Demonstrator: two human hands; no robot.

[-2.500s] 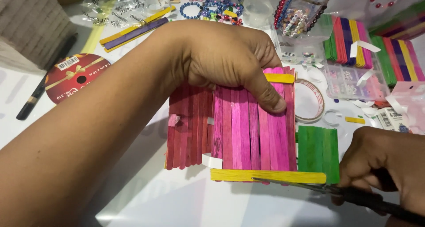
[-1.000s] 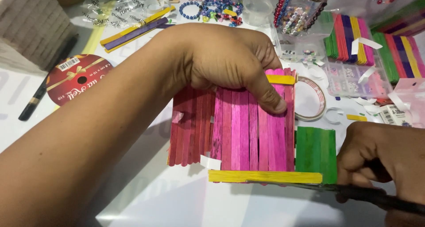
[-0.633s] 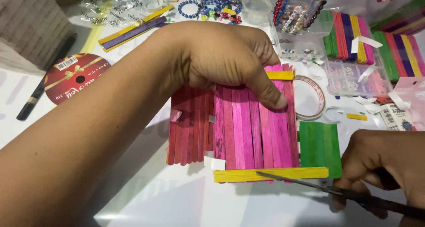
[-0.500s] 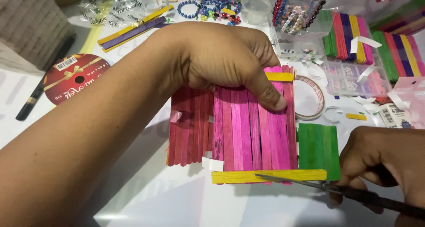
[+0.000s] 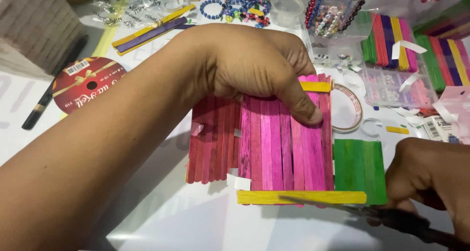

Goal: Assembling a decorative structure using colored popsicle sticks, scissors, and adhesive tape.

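My left hand [image 5: 259, 67] presses down on a panel of pink craft sticks [image 5: 289, 148], thumb on the right-hand sticks. Joined to it on the left is a panel of red sticks [image 5: 213, 138]; a green panel [image 5: 360, 170] sits at its lower right. One yellow stick [image 5: 301, 197] runs across the bottom edge, and a second short yellow stick [image 5: 316, 86] lies at the top right. My right hand [image 5: 433, 175] grips dark scissors [image 5: 391, 217], whose blades point left and lie against the bottom yellow stick.
Bundles of coloured craft sticks [image 5: 391, 40] and a clear bead box [image 5: 391, 84] lie at the right. A tape roll [image 5: 347, 109] sits beside the panel. A red ribbon spool [image 5: 85, 82], a black pen [image 5: 46, 99], loose sticks [image 5: 152, 30] and bead bracelets [image 5: 235, 8] are at the back.
The scissors have shifted left along the bottom yellow stick, blades now reaching further under the pink panel. My left hand stays pressed on the sticks.
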